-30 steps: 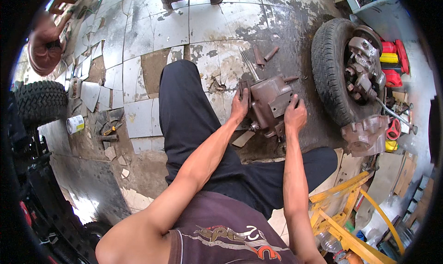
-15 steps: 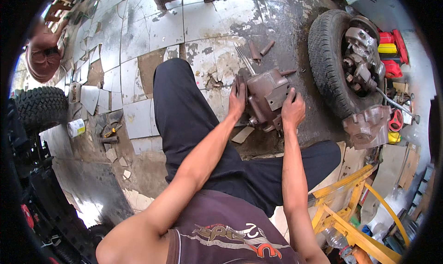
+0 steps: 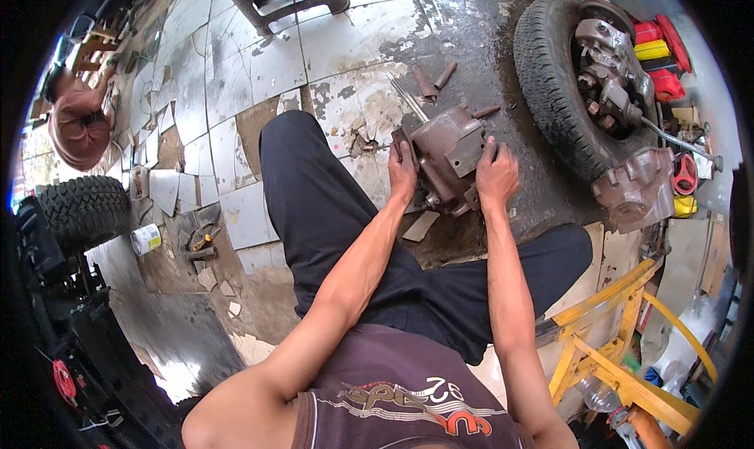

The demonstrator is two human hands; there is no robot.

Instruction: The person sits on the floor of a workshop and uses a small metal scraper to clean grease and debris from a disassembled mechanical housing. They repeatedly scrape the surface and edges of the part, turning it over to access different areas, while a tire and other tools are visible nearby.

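Both hands, left (image 3: 403, 172) and right (image 3: 496, 179), reach forward, clamped.

A mounted wheel (image 3: 577, 80) stood upper right, a loose knobby tyre (image 3: 82, 211) lay at left, a yellow metal frame (image 3: 620, 347) sat lower right, and loose bolts (image 3: 436, 78) lay above centre.

White labelled can (image 3: 145, 239) by tyre (image 3: 82, 210)

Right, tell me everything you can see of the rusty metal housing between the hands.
The metal housing is a boxy, brown casting that looks like rusted, greasy iron, with a flat plate on its right face and darker fittings at its lower end. It lies tilted on the dark, oil-stained floor in front of the person's bent legs, left of the tyre. The left hand presses its left edge and the right hand rests against its right side.
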